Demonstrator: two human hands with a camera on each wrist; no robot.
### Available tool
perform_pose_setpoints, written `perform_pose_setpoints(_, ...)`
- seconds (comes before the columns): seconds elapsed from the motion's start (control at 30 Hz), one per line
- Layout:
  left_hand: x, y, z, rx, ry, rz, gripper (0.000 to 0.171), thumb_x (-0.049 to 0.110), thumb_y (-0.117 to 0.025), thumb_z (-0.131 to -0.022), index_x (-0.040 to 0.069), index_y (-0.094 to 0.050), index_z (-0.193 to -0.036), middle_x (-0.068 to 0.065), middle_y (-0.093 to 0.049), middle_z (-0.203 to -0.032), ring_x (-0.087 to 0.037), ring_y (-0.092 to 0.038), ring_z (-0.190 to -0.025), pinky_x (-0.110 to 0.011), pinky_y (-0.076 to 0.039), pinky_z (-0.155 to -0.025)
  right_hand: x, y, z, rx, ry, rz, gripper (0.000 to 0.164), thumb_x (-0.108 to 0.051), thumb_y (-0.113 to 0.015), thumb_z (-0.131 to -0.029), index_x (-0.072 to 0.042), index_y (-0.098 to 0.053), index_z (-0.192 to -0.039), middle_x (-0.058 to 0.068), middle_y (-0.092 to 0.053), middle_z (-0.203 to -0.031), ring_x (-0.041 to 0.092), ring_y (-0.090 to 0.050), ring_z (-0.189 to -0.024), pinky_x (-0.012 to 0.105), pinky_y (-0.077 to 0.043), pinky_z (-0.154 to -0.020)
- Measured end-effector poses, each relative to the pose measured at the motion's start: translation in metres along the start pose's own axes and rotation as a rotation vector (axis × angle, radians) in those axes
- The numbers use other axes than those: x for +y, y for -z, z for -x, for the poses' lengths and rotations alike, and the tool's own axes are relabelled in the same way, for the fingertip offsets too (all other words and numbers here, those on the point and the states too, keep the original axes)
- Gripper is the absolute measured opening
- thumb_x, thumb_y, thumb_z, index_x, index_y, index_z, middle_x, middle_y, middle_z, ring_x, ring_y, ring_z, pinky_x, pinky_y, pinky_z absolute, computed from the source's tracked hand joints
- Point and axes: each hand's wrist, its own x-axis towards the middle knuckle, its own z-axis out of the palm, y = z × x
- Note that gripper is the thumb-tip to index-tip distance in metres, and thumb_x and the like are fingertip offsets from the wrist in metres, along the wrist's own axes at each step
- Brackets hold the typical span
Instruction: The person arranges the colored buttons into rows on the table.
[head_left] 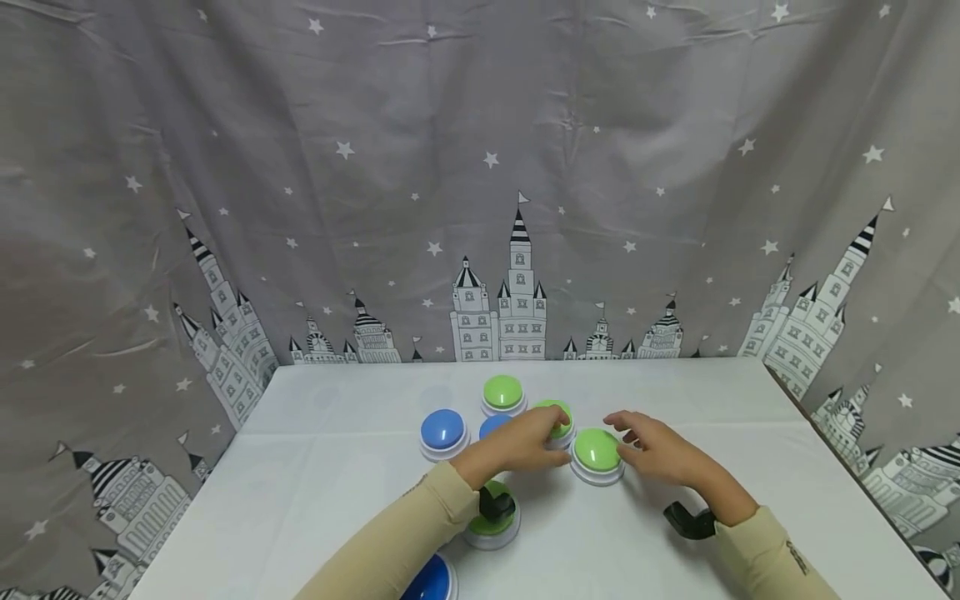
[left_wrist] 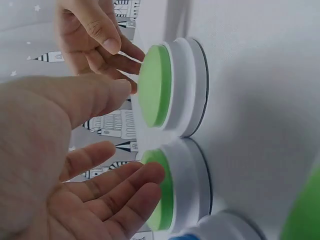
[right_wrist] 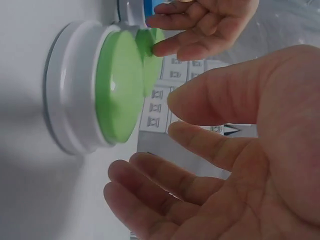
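Above the table, my left hand (head_left: 517,442) is held with loosely bent fingers beside a green dome push button (head_left: 561,415) on a white base. In the left wrist view its fingertips overlap that button's dome (left_wrist: 162,205); whether they touch I cannot tell. A nearer green push button (head_left: 596,451) stands between the two hands. My right hand (head_left: 660,450) hovers at its right side, fingers relaxed and spread, holding nothing. The right wrist view shows a gap between the right fingers and that button's dome (right_wrist: 120,87).
Around the left arm stand a blue button (head_left: 442,429), a blue button (head_left: 493,425) partly hidden by the hand, a back green button (head_left: 502,392), a green button (head_left: 491,525) and a front blue button (head_left: 430,579). A grey castle-print curtain (head_left: 375,100) hangs behind the white table (head_left: 300,467).
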Motion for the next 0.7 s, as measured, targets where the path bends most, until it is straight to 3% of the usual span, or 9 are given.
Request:
perform_pose_setpoints(0.23, 0.007, -0.011, -0.016, -0.018, -0.014, -0.032, 0.059, 0.024, -0.084, -0.08, 0.006, -0.057, -0.128, -0.008, -0.062, -0.12, -0.015, -0.057, -0.109, -0.025, -0.047, -0.093, 0.012, 0.0, -0.001, -0.036, -0.035, -0.018, 0.037, -0.001, -0.055, -0.093, 0.003, -0.053, -0.13, 0.025, -0.06, -0.123, 0.033, -0.063, -0.104, 0.048, -0.053, -0.086)
perform_pose_setpoints(0.43, 0.009, -0.025, -0.022, -0.045, -0.033, -0.063, 0.064, 0.024, -0.088, -0.075, 0.008, -0.056, -0.129, -0.002, -0.061, -0.116, -0.009, -0.057, -0.104, -0.02, -0.047, -0.09, 0.018, -0.002, 0.0, -0.05, 0.0, -0.042, 0.034, -0.002, -0.056, -0.094, 0.001, -0.056, -0.127, 0.019, -0.065, -0.117, 0.033, -0.063, -0.103, 0.047, -0.053, -0.085)
perform_pose_setpoints(0.7, 0.011, -0.038, -0.025, -0.002, -0.021, -0.159, 0.066, 0.027, -0.087, -0.076, 0.012, -0.055, -0.131, 0.003, -0.063, -0.119, -0.007, -0.058, -0.106, -0.019, -0.045, -0.093, 0.018, -0.003, -0.001, -0.058, -0.02, -0.071, 0.031, -0.003, -0.059, -0.092, -0.001, -0.06, -0.123, 0.013, -0.066, -0.115, 0.028, -0.062, -0.1, 0.042, -0.052, -0.081)
